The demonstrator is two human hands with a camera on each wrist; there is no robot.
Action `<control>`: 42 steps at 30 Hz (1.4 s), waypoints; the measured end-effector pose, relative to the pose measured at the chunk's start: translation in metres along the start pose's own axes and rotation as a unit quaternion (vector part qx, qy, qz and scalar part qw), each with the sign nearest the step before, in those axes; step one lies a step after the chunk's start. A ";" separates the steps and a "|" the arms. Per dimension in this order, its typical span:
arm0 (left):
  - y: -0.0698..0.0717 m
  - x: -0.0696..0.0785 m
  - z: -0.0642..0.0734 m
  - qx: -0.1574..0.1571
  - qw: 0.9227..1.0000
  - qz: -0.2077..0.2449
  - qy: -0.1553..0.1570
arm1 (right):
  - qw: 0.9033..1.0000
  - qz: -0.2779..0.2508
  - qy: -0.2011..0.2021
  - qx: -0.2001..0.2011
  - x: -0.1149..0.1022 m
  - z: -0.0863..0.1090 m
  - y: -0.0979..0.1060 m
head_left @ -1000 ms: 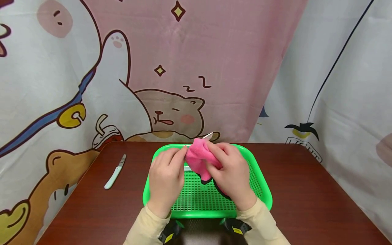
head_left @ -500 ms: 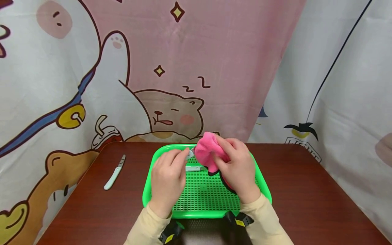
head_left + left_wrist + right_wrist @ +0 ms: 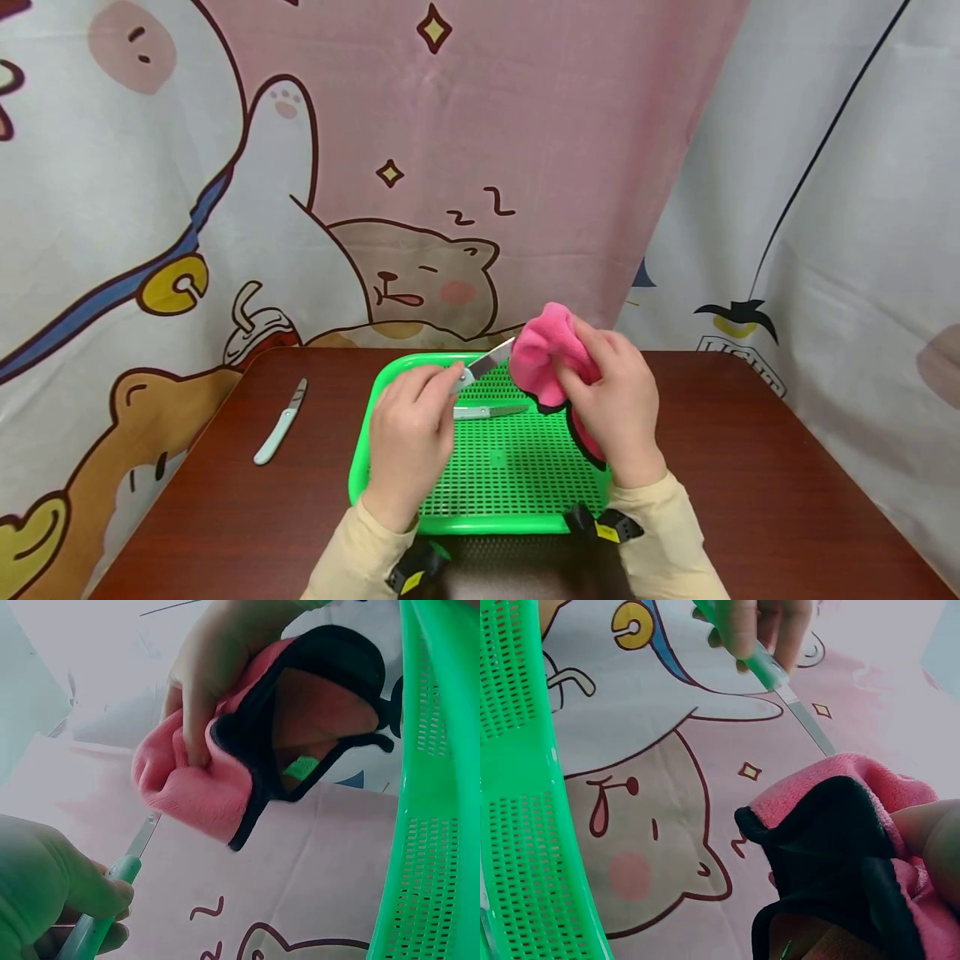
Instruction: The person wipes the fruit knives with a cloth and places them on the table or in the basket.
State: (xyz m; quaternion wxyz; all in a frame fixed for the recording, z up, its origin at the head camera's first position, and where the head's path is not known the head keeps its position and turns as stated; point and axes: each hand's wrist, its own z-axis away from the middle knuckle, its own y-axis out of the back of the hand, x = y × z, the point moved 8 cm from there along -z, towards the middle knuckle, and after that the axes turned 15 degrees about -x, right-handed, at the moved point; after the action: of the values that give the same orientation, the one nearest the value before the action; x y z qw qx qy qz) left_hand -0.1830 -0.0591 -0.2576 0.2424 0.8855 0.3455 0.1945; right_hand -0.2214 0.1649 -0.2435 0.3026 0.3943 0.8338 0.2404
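My left hand (image 3: 411, 437) grips a small knife (image 3: 491, 360) by its pale handle, over the left part of the green basket. The blade points up and to the right. My right hand (image 3: 611, 400) pinches a bunched pink cloth (image 3: 551, 354) with black edging, right of the knife. In the left wrist view the blade tip lies at the edge of the pink cloth (image 3: 202, 791); whether they touch I cannot tell. The right wrist view has the knife blade (image 3: 808, 724) running down to the cloth (image 3: 832, 787).
Under my hands a green perforated basket (image 3: 510, 525) stands on the brown table (image 3: 750, 467). Inside it lies a second knife (image 3: 491, 411), its handle end hidden by my left hand. Another knife (image 3: 281, 422) rests on the table at the left. A printed curtain (image 3: 562, 167) hangs behind.
My right hand and the cloth have moved right and slightly up, sliding off the blade, which now shows. The knife in the basket is less covered. My left hand has stayed nearly still.
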 end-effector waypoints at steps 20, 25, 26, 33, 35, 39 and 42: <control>0.003 -0.013 0.000 0.006 1.000 -0.001 0.015 | 0.997 -0.032 0.068 0.029 -0.024 0.007 0.010; 0.002 -0.012 0.000 0.002 1.000 0.000 0.017 | 0.993 -0.036 0.109 0.018 -0.043 0.007 -0.002; 0.002 -0.012 0.000 0.002 1.000 -0.002 0.017 | 0.993 -0.038 0.114 0.014 -0.047 0.007 -0.005; 0.003 -0.010 0.000 0.002 1.000 0.008 0.019 | 0.991 -0.018 0.132 -0.003 -0.062 0.009 -0.023; 0.002 -0.010 0.000 -0.001 1.000 0.009 0.019 | 0.991 -0.011 0.134 -0.004 -0.064 0.008 -0.026; 0.002 -0.009 -0.001 -0.003 1.000 0.011 0.019 | 0.991 0.001 0.133 -0.004 -0.064 0.007 -0.030; 0.003 -0.008 -0.001 -0.001 1.000 0.011 0.014 | 0.992 0.001 0.129 -0.005 -0.061 0.007 -0.031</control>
State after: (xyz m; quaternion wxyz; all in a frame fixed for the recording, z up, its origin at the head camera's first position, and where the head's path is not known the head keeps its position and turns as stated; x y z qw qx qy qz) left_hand -0.1877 -0.0666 -0.2572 0.2363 0.8862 0.3387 0.2100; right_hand -0.2015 0.0990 -0.2490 0.1940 0.3594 0.8644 0.2935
